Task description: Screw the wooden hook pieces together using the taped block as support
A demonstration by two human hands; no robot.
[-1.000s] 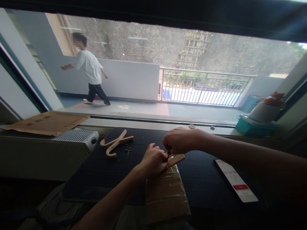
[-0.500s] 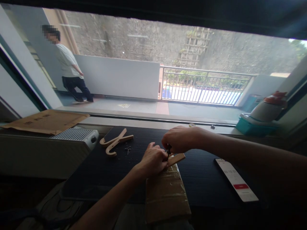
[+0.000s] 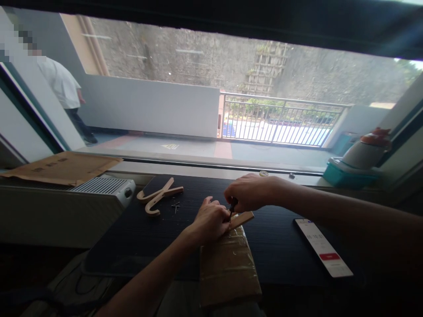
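My left hand (image 3: 209, 220) is closed and presses a flat wooden piece (image 3: 243, 218) down onto a taped cardboard box (image 3: 228, 266) at the near edge of the dark table (image 3: 145, 240). My right hand (image 3: 249, 192) is closed round a small dark tool (image 3: 232, 206), whose tip points down at the wooden piece beside my left fingers. Two hooked wooden pieces (image 3: 158, 195) lie crossed at the back left of the table, with a few small screws (image 3: 175, 205) beside them.
A phone (image 3: 323, 253) with a lit screen lies at the right. A white heater (image 3: 102, 187) and a cardboard sheet (image 3: 62, 167) sit at the left. A teal box with a pale object (image 3: 353, 169) stands on the sill. Outside, a person (image 3: 62, 88) is on the walkway.
My hands have stayed nearly still over the wooden piece. The person outside has walked leftward and is now partly hidden behind the window frame.
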